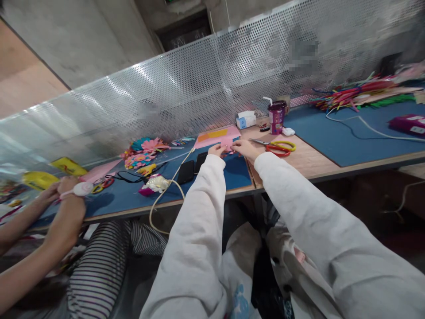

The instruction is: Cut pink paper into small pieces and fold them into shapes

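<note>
Between my two hands is a small piece of pink paper (227, 143), held up just above the blue mat. My left hand (217, 150) pinches its left side, and my right hand (246, 149) grips the right side. Behind them lie larger pink sheets (206, 141) with an orange strip (216, 134) on top. Scissors with red and yellow handles (278, 147) rest on the wood right of my right hand. Two dark phones (186, 172) lie left of my left hand.
A purple cup with a straw (276, 117), a tissue pack (246, 119) and a white case (288, 131) stand behind the scissors. Paper flowers (146, 153) and a cable (166, 188) lie to the left. A co-worker's hands (68, 188) work at far left. Colourful pipe cleaners (358, 94) lie right.
</note>
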Action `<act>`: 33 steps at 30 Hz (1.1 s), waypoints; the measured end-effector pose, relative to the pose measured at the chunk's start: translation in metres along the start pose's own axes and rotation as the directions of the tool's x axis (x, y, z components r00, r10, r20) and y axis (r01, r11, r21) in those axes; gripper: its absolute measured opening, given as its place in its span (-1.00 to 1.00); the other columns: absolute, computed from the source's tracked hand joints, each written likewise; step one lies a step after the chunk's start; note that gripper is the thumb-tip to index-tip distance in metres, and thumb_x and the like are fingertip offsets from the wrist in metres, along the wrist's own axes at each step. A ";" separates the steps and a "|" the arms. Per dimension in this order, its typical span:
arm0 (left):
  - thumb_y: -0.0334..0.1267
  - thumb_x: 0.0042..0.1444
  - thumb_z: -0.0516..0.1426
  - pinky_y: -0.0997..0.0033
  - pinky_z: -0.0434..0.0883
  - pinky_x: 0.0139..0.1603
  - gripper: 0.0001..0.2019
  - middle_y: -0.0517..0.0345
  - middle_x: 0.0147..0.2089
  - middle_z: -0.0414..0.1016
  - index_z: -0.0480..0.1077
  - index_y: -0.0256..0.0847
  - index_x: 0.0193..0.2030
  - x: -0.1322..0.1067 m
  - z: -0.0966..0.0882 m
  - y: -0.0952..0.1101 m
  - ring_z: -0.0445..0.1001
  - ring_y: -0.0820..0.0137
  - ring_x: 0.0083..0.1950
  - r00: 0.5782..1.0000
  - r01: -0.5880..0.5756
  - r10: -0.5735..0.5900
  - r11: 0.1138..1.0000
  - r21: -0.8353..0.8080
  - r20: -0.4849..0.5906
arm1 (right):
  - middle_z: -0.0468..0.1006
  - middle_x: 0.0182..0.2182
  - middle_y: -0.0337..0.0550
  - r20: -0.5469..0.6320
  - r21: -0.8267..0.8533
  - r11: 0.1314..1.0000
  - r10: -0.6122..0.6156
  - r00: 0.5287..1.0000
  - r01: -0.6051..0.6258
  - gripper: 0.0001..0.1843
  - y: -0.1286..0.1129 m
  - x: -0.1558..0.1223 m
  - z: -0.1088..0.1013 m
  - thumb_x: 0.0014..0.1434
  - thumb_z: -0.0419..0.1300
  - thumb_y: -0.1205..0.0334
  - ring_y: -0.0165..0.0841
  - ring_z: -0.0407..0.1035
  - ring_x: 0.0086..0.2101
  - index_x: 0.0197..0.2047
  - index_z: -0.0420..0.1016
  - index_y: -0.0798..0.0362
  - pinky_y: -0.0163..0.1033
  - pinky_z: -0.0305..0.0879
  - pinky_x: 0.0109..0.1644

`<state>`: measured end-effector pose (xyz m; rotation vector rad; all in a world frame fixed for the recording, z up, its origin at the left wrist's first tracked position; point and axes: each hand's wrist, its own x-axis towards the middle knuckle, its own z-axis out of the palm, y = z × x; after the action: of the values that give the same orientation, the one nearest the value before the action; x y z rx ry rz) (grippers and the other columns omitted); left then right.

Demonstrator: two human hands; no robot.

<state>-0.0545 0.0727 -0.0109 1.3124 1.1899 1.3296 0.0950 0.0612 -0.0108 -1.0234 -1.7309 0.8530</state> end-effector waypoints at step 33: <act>-0.53 0.01 0.06 0.53 0.35 -0.45 -0.67 0.11 -0.46 0.48 0.36 -0.46 -0.04 0.005 0.005 0.002 0.50 0.46 -0.43 0.988 0.156 -0.156 0.981 -0.115 0.010 | 0.54 -0.20 0.04 0.048 -0.644 0.720 -0.300 0.953 0.259 -0.74 0.004 0.000 0.003 0.19 0.04 0.37 -0.28 0.35 -0.17 -0.15 0.53 0.19 -0.25 0.18 -0.05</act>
<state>-0.0493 0.0774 -0.0080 1.1147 1.1724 1.2648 0.0930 0.0629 -0.0154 -1.1548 -2.1151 -0.0032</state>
